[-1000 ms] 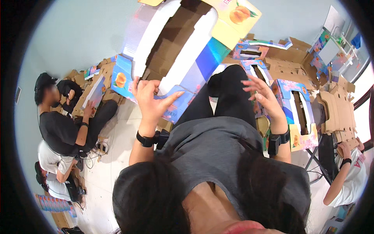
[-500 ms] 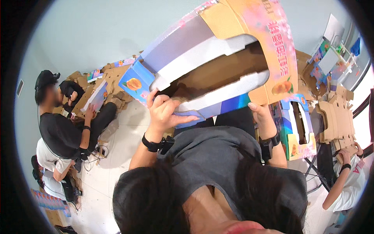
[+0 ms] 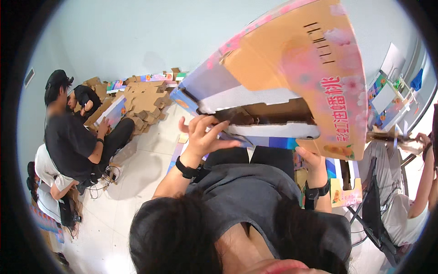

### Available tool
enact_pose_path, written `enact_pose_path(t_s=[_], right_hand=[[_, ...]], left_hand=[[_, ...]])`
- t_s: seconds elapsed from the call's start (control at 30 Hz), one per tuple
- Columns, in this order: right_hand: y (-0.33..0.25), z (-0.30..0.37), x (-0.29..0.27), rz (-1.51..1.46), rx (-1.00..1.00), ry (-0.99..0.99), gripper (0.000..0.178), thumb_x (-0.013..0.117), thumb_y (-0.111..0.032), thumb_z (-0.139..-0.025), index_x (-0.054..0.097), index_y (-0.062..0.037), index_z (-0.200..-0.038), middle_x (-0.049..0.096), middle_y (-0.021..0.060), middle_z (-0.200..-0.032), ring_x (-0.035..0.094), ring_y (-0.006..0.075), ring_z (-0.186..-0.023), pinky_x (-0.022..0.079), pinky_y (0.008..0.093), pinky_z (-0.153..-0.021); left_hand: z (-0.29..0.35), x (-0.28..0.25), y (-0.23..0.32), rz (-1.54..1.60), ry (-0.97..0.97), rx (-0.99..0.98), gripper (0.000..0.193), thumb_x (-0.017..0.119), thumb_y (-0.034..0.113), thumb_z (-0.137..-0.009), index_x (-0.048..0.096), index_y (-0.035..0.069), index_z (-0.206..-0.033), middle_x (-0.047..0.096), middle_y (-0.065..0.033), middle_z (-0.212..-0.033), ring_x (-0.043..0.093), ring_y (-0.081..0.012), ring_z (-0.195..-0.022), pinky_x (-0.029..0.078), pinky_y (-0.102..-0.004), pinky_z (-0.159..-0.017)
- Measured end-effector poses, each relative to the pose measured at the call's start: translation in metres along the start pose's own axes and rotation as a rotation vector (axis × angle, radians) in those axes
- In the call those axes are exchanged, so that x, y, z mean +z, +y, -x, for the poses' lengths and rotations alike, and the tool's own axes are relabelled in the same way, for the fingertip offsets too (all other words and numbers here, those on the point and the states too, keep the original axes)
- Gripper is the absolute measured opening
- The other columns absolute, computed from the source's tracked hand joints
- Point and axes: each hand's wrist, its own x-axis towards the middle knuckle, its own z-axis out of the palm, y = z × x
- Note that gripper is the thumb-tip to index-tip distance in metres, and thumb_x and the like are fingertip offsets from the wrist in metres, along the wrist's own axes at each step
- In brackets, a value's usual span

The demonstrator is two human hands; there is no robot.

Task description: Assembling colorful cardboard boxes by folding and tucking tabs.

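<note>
Before me, tilted with its orange and pink printed end toward the right, is a cardboard fruit box (image 3: 299, 55) with a long cut-out in its face. At its lower left corner, my left hand (image 3: 200, 137) grips the blue edge, fingers at the opening and thumb along the bottom. My right hand (image 3: 312, 166) supports the lower right edge, its thumb in front and the other fingers hidden behind the cardboard. Brown inner board shows through the cut-out. Both wrists wear black bands.
Flattened brown cardboard (image 3: 141, 98) lies piled by the wall. On the left, a person in black (image 3: 75, 146) sits holding a printed box (image 3: 109, 112); others are near. Another printed box (image 3: 346, 194) stands at my right, close to a black folding chair (image 3: 374, 219) and a person's arm (image 3: 422, 187).
The box has turned so its orange printed end faces me more and its opening looks narrower. Both hands have shifted with it. The person at right has lifted some brown cardboard away.
</note>
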Motion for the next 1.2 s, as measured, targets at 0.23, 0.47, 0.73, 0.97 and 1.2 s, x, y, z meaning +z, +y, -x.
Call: enact_pose_path(t_s=[0.23, 0.47, 0.73, 0.97, 1.2], right_hand=[[0.004, 0.003, -0.005, -0.179, -0.182, -0.376, 0.044, 0.080, -0.019, -0.079, 0.067, -0.0068, -0.119, 0.056, 0.0080, -0.133, 0.049, 0.0245, -0.123, 0.040, 0.0406, -0.105], [0.009, 0.003, 0.012, 0.788, -0.561, -0.130, 0.078, 0.084, -0.034, -0.067, 0.054, -0.0015, -0.131, 0.061, 0.0089, -0.127, 0.058, 0.0268, -0.114, 0.045, 0.0378, -0.099], [0.006, -0.002, 0.003, 0.165, -0.351, -0.337, 0.080, 0.084, -0.034, -0.066, 0.052, -0.0020, -0.132, 0.058, 0.0096, -0.128, 0.057, 0.0261, -0.115, 0.045, 0.0373, -0.099], [0.000, -0.013, -0.030, -0.032, -0.239, -0.435, 0.081, 0.085, -0.034, -0.066, 0.051, -0.0025, -0.133, 0.056, 0.0102, -0.129, 0.056, 0.0255, -0.115, 0.045, 0.0368, -0.098], [-0.026, -0.028, -0.088, -0.330, -0.252, -0.238, 0.083, 0.085, -0.034, -0.065, 0.050, -0.0029, -0.134, 0.054, 0.0109, -0.131, 0.055, 0.0248, -0.116, 0.044, 0.0364, -0.098]], left_hand=[[-0.069, -0.069, -0.026, 0.276, 0.242, -0.101, 0.098, 0.074, 0.078, -0.056, 0.051, 0.010, -0.123, 0.056, -0.0092, -0.109, 0.052, -0.0256, -0.106, 0.021, -0.0490, -0.109], [-0.079, -0.108, -0.059, 0.634, -0.429, -0.308, 0.114, 0.092, 0.048, -0.051, 0.041, 0.002, -0.141, 0.049, -0.0179, -0.140, 0.044, -0.0359, -0.132, 0.027, -0.0496, -0.112], [-0.045, -0.101, -0.081, 0.765, -0.708, -0.544, 0.124, 0.100, 0.035, -0.041, 0.038, -0.002, -0.142, 0.053, -0.0137, -0.134, 0.051, -0.0233, -0.124, 0.042, -0.0380, -0.102], [-0.032, -0.087, -0.069, 1.115, -0.499, -0.656, 0.070, 0.098, 0.016, -0.051, 0.064, -0.001, -0.110, 0.068, -0.0059, -0.102, 0.064, -0.0152, -0.095, 0.053, -0.0325, -0.084], [-0.041, -0.049, -0.036, 1.212, -0.619, -0.374, 0.050, 0.092, 0.013, -0.064, 0.067, 0.000, -0.106, 0.069, -0.0079, -0.105, 0.062, -0.0162, -0.104, 0.052, -0.0376, -0.090]])
